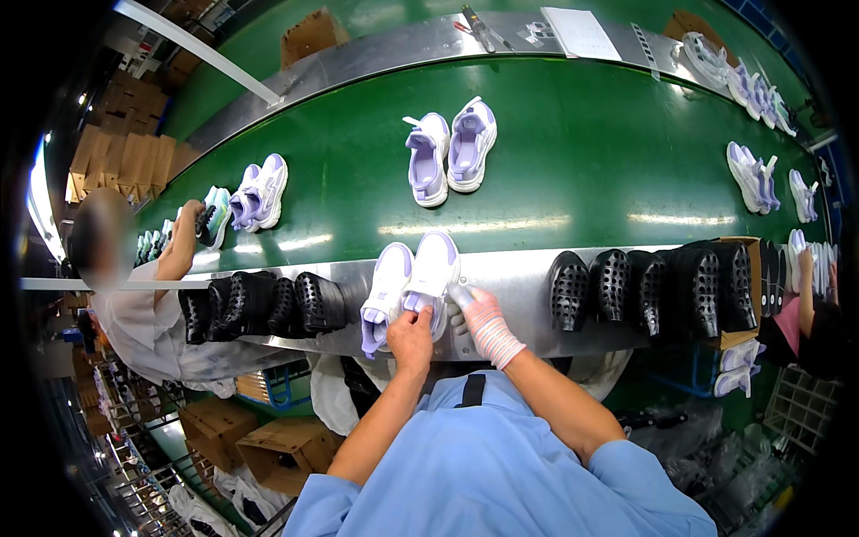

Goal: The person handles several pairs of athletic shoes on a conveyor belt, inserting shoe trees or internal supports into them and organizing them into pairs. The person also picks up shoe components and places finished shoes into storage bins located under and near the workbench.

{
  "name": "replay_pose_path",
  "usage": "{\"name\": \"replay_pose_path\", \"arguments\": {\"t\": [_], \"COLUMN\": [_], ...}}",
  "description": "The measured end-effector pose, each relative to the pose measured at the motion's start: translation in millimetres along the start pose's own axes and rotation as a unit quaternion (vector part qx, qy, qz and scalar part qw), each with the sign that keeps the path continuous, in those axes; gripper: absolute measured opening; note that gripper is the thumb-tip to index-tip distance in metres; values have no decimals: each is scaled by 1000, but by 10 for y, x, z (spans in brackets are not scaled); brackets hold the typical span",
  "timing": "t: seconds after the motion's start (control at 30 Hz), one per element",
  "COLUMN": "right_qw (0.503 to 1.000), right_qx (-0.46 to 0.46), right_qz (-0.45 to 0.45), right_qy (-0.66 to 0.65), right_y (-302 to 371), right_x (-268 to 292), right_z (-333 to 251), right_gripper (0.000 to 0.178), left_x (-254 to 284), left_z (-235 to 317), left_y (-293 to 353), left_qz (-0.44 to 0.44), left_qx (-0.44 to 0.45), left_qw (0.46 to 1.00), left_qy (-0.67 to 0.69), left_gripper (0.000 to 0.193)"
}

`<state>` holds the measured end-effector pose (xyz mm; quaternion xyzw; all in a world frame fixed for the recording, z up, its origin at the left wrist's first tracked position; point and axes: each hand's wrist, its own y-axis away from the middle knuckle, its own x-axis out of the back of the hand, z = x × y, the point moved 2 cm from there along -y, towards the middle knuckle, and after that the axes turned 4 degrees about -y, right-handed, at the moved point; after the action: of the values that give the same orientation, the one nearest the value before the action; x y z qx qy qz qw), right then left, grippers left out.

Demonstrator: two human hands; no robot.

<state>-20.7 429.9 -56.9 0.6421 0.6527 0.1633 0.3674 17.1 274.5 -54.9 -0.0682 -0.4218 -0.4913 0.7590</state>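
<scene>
In front of me, on the metal ledge, a pair of white-and-lavender sneakers lies with the toes pointing away: a left sneaker (390, 276) and a right sneaker (435, 259). My bare left hand (412, 340) pinches the right sneaker near its opening, fingertips closed on the upper. A striped glove with grey fingertips covers my right hand (485, 324), which curls against that same sneaker's right side. Part of its grip is hidden behind the shoe. Farther off, another sneaker pair (447, 154) stands on the green belt, toes toward me.
Black perforated shoe forms (617, 286) line the ledge at right, more black forms (277, 302) at left. Other sneakers (259, 192) sit along the green belt (349, 134). A co-worker's arm (182, 242) reaches in at left; another person (810, 309) is at far right. Cardboard boxes (291, 452) stand below left.
</scene>
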Motion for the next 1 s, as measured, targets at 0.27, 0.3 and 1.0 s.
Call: {"name": "replay_pose_path", "arguments": {"t": [0.27, 0.3, 1.0], "right_qw": [994, 994, 988], "right_qx": [-67, -67, -68], "right_qz": [-74, -69, -70], "right_qy": [-44, -44, 120], "right_y": [-74, -96, -221], "right_x": [-57, -10, 21], "right_z": [-268, -235, 257], "right_gripper": [19, 21, 30], "left_x": [91, 87, 89], "left_z": [166, 174, -4], "left_y": [32, 37, -122], "left_qz": [-39, -46, -66], "left_qx": [9, 13, 56], "left_qw": [999, 998, 989], "left_qy": [25, 30, 122], "left_gripper": [33, 33, 35]}}
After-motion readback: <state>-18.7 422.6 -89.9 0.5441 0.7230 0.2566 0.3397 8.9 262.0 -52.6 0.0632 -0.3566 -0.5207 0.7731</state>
